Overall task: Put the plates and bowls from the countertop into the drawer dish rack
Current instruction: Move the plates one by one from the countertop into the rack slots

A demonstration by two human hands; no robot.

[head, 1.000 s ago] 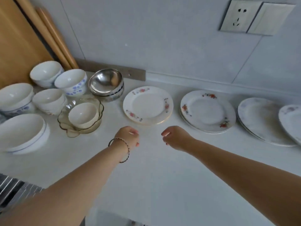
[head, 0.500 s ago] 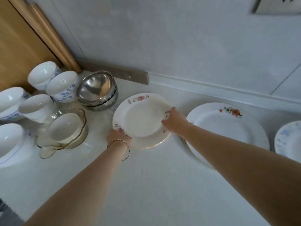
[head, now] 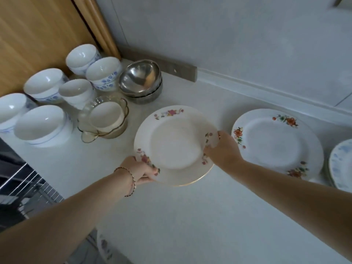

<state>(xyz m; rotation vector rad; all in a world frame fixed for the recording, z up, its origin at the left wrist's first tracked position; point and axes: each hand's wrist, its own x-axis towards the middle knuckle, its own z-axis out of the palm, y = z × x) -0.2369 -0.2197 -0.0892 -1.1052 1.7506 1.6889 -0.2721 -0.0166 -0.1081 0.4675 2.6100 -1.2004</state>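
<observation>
Early stage. The floral plate (head: 175,143) at frame centre is gripped at both sides: the left hand (head: 142,171) is curled round its lower-left rim, the right hand (head: 222,149) pinches its right rim. A gold-rimmed plate (head: 198,178) is seen just beneath it, offset; whether it is also held cannot be told. Whether the top plate is clear of the table (head: 190,216) cannot be told either.

Still left on the table: the red-flower plate (head: 276,141) at right, the blue-pattern plates (head: 342,166) at the right edge, the steel bowls (head: 140,79) at upper centre, the glass bowl (head: 89,134) with a white bowl inside, and the white bowls (head: 42,124) at left.

The drawer dish rack (head: 34,183) is visible at lower left; its wires look bare there. A floral plate-like edge (head: 103,244) is glimpsed at bottom, possibly racked already. Nearly everything is judged still to be moved.
</observation>
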